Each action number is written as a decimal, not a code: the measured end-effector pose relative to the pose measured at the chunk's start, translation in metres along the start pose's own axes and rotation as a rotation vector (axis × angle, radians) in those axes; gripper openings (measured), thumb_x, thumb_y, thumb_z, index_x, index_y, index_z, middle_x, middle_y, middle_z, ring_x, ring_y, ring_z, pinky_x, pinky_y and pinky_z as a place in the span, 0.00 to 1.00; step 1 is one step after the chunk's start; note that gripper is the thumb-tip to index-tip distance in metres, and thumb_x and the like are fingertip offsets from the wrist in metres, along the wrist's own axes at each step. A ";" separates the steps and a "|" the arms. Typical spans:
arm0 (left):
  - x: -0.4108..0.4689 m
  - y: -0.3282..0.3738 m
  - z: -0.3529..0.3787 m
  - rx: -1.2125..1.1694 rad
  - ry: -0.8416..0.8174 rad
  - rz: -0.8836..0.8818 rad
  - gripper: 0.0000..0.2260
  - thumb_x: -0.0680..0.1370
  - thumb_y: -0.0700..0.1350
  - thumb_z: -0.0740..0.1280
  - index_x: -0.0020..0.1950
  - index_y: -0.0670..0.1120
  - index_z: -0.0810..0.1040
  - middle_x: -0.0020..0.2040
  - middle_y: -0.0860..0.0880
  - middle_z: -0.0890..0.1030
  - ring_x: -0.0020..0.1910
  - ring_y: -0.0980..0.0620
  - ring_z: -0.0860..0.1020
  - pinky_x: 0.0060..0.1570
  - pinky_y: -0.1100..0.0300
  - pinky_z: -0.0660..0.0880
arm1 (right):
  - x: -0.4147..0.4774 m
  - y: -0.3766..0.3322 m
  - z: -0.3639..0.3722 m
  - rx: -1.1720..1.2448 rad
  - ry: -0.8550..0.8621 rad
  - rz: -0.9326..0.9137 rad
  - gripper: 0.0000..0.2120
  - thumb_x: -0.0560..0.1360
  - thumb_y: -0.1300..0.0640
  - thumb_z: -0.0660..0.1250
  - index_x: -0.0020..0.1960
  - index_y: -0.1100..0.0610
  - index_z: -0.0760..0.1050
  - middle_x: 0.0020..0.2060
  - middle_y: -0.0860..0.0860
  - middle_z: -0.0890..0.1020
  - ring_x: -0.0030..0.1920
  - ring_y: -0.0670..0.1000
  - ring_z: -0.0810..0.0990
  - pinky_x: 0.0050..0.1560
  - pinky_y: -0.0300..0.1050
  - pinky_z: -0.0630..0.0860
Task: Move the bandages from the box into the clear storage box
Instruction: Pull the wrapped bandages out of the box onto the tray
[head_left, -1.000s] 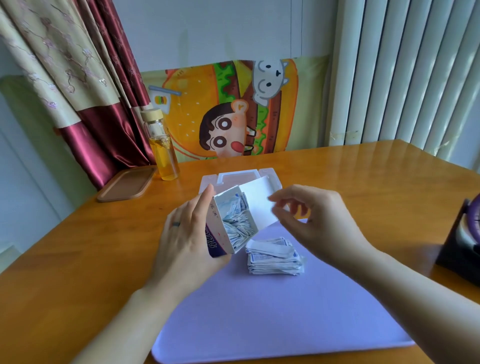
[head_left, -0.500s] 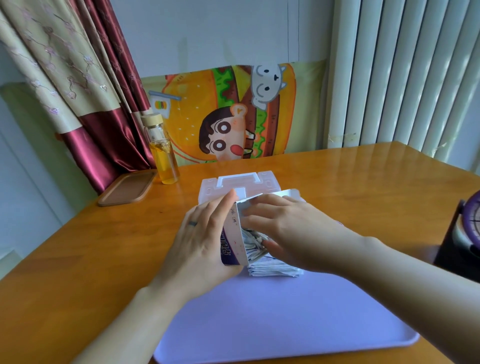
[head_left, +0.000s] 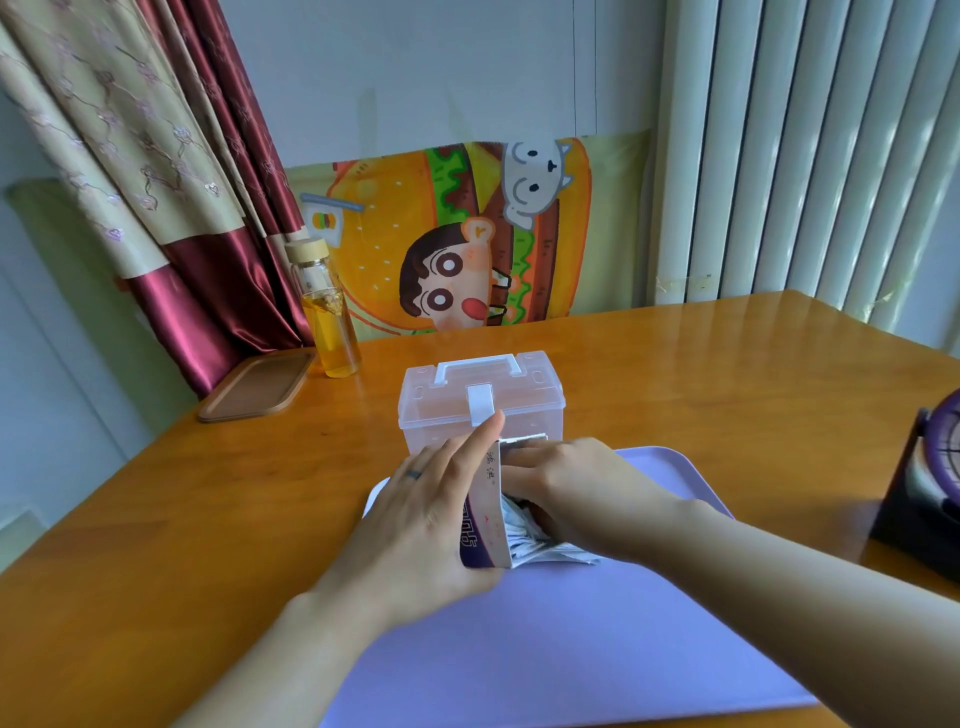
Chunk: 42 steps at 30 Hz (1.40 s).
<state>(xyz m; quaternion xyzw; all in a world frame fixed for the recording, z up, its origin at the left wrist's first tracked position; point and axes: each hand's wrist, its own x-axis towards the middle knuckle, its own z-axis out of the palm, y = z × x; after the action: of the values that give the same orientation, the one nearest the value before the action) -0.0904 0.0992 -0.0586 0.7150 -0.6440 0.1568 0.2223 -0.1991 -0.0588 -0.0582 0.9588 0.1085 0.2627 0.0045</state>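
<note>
Your left hand gripped the box, tipped on its side over the tray, with bandages spilling from its mouth; a careless pull could have scattered them. The fingertips of your right hand were buried inside, so I cannot tell their grasp. The clear storage box behind looked latched shut.

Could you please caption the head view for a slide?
Left hand holds the white-and-purple cardboard box over a lilac plastic tray; right hand reaches into paper-wrapped bandages.
</note>
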 end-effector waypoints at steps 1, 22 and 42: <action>-0.001 0.000 0.000 -0.017 -0.025 -0.020 0.55 0.61 0.55 0.73 0.72 0.65 0.34 0.64 0.59 0.63 0.61 0.58 0.64 0.60 0.71 0.55 | 0.000 0.001 0.000 0.021 -0.003 0.016 0.19 0.64 0.63 0.61 0.51 0.48 0.73 0.42 0.47 0.81 0.35 0.53 0.78 0.22 0.40 0.64; -0.021 -0.043 -0.010 0.193 0.015 -0.226 0.56 0.62 0.58 0.77 0.74 0.59 0.36 0.69 0.50 0.70 0.67 0.47 0.70 0.62 0.59 0.62 | -0.021 0.030 -0.010 0.654 0.303 0.803 0.13 0.74 0.66 0.64 0.47 0.50 0.80 0.35 0.44 0.81 0.29 0.40 0.78 0.33 0.29 0.73; -0.011 -0.040 -0.011 0.174 0.178 -0.216 0.56 0.60 0.53 0.80 0.75 0.55 0.44 0.66 0.44 0.72 0.62 0.45 0.71 0.62 0.57 0.63 | -0.037 0.016 0.032 0.276 -0.469 0.565 0.29 0.72 0.45 0.68 0.71 0.42 0.63 0.69 0.44 0.67 0.68 0.49 0.65 0.65 0.41 0.65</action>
<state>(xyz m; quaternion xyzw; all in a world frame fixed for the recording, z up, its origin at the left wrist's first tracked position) -0.0515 0.1167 -0.0594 0.7801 -0.5250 0.2499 0.2310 -0.2113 -0.0804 -0.1032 0.9765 -0.1294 0.0105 -0.1721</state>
